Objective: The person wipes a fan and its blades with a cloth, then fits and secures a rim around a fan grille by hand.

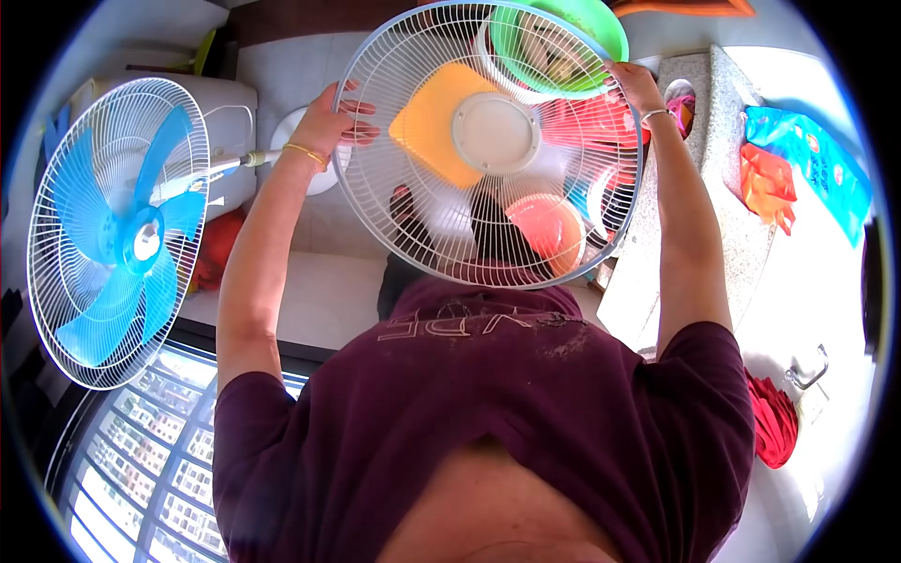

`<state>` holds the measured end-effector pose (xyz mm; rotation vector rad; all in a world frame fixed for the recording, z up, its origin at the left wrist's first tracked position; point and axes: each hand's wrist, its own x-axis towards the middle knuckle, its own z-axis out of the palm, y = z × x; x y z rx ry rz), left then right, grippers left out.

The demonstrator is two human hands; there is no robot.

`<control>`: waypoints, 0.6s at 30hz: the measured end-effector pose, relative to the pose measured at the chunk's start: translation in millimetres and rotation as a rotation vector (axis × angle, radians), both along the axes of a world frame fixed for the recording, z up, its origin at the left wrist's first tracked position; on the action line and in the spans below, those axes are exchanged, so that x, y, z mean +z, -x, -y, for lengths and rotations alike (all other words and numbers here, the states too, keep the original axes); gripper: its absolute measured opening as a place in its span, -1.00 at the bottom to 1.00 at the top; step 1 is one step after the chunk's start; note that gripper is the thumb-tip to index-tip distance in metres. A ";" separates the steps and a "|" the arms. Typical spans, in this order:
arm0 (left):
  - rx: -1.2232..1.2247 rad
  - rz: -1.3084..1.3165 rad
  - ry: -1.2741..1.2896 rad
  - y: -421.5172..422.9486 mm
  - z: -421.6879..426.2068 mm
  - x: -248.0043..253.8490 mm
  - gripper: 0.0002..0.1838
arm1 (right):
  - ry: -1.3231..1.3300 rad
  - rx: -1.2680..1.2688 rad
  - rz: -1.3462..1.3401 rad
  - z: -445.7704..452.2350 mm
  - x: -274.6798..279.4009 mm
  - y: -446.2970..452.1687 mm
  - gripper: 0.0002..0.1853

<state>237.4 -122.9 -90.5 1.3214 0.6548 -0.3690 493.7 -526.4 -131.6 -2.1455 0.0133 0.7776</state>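
Note:
A round wire fan grille (pixel 495 132) with a pale disc in its middle is held out in front of my chest. My left hand (pixel 343 128) grips its left rim, fingers bent over the wires. At the upper right, my right hand (pixel 636 84) is closed on the rim, with part of its fingers hidden. To the left, beyond my left forearm, stands a fan (pixel 145 239) with blue blades and a white wire cage. A pale pole (pixel 253 159) shows beside it.
Behind the grille are a green basin (pixel 601 33), a yellow-orange panel (pixel 436 117) and a coral-pink basin (pixel 549 230), seen through wires. Blue (pixel 817 159) and orange bags (pixel 765 183) lie on a right-hand ledge, near red cloth (pixel 771 420). A barred window (pixel 155 450) is lower left.

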 end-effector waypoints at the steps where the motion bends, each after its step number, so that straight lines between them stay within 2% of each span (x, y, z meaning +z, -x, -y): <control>1: -0.001 0.005 0.000 -0.5 -0.2 0.4 -0.44 | -0.048 -0.031 0.004 0.4 5.3 2.2 -0.57; 5: -0.005 0.042 0.001 -1.5 -0.1 4.6 -0.44 | -0.086 -0.033 0.036 -1.7 24.5 11.8 -0.53; 7: -0.008 0.054 -0.005 -3.6 1.1 10.1 -0.46 | -0.183 -0.073 -0.049 5.7 13.7 1.5 -0.53; 9: -0.025 0.077 -0.007 -6.6 2.5 15.1 -0.46 | 0.041 0.176 0.026 13.6 -0.6 -20.3 -0.55; 11: -0.024 0.091 0.007 -9.5 2.5 13.8 -0.45 | 0.112 0.165 0.081 -12.5 18.7 -18.1 -0.56; 13: -0.024 0.115 0.022 -16.6 2.8 15.1 -0.45 | 0.622 0.488 0.470 -32.2 37.9 -28.2 -0.58; 14: -0.036 0.134 0.039 -16.6 3.7 16.7 -0.44 | 0.399 0.427 0.542 -28.0 24.4 -38.8 -0.59; 15: -0.048 0.152 0.057 -16.8 5.2 18.4 -0.43 | 0.402 0.425 0.544 -27.4 21.0 -46.3 -0.59; 17: -0.053 0.163 0.044 -20.2 7.5 24.6 -0.43 | 0.197 0.426 0.695 -38.7 29.8 -51.4 -0.60; 18: -0.055 0.169 0.030 -21.3 8.2 27.7 -0.43 | 0.152 0.345 0.546 -43.8 35.1 -53.1 -0.58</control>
